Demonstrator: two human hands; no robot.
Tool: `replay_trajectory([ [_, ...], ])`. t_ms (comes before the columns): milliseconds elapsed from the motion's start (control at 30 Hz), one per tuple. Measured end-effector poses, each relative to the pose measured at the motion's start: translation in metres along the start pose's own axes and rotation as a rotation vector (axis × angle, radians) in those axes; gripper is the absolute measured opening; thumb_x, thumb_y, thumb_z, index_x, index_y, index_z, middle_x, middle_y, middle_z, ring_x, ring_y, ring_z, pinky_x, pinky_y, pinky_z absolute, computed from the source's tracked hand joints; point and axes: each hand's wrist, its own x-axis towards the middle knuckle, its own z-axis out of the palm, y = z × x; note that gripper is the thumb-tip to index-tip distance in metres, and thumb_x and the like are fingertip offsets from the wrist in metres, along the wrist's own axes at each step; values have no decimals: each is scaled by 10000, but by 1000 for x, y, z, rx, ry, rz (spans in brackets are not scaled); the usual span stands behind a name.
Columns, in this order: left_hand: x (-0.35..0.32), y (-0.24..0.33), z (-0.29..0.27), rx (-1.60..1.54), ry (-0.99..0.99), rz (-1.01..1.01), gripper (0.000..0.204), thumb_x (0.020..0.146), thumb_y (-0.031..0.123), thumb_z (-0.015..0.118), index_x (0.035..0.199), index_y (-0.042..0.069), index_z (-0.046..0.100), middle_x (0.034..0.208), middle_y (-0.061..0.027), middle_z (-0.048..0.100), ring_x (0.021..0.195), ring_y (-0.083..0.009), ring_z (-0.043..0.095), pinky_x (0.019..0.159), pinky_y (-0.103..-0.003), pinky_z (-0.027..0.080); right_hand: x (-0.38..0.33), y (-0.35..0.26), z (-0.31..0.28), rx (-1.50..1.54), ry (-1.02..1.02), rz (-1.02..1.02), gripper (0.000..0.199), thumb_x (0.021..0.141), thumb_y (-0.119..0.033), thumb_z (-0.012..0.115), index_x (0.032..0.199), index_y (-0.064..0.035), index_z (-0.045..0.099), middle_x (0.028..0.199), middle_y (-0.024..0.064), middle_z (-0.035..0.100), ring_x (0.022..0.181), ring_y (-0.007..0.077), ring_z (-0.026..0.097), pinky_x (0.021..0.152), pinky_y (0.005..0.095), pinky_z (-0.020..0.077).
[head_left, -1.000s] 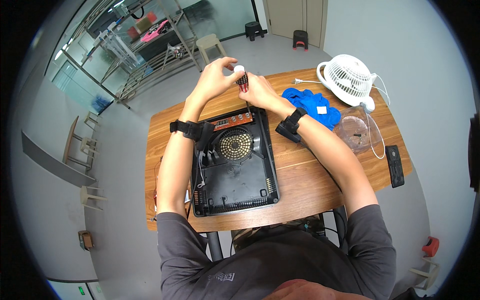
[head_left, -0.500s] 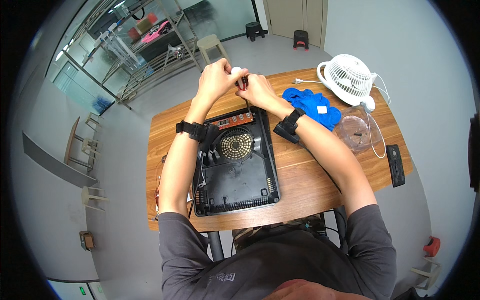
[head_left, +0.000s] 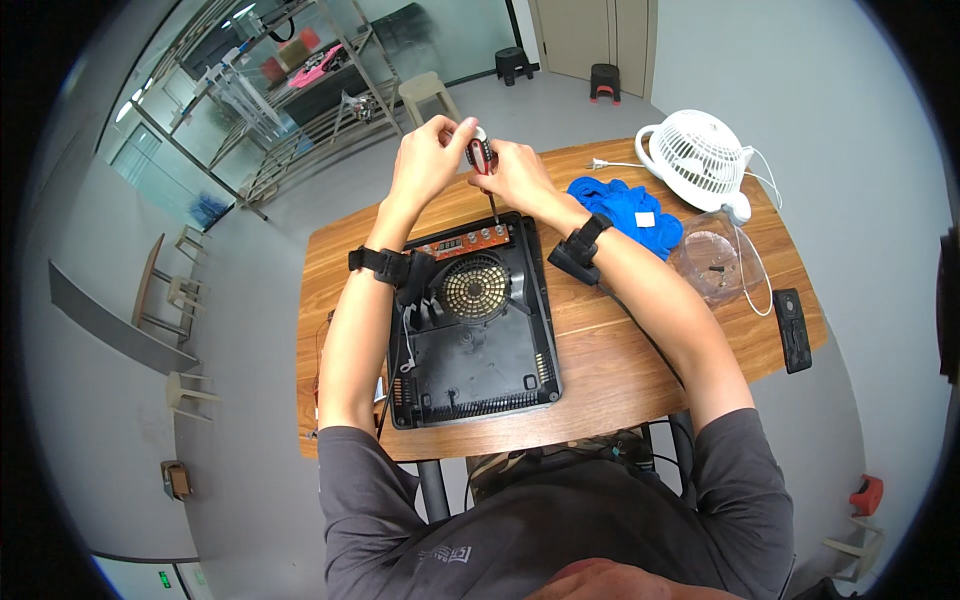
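The right hand (head_left: 517, 180) is pinching the screwdriver (head_left: 482, 157) in a closed grip, pointing it down toward the circuit board (head_left: 462, 242) in the black case (head_left: 460, 375); the left hand (head_left: 428, 162), half open, is possibly touching the screwdriver's top.

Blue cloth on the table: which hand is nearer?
Right. The right hand is just left of the blue cloth, not touching it, holding the screwdriver; the left hand is farther left, on the screwdriver's other side.
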Motion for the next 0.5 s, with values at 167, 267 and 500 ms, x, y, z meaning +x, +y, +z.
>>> replay_trajectory([
  [167,-9,-68,21,3,-57,177,246,929,250,679,966,11,730,850,-155,725,781,-249,711,749,-368,553,4,-1,-5,8,18,-11,361,754,-255,854,936,7,684,885,218,728,881,388,717,765,466,566],
  [267,-31,-83,35,-47,-263,150,168,843,114,717,968,7,749,894,-170,730,828,-277,717,802,-389,562,4,-7,-10,18,14,-5,375,751,-274,865,930,3,686,874,204,731,863,372,722,754,458,568],
  [500,-59,-83,38,-16,-372,118,170,782,125,771,899,4,749,830,-139,735,798,-270,715,761,-396,553,4,-29,-1,-20,2,-47,376,776,-295,869,937,-2,697,826,163,735,779,284,736,707,390,558],
])
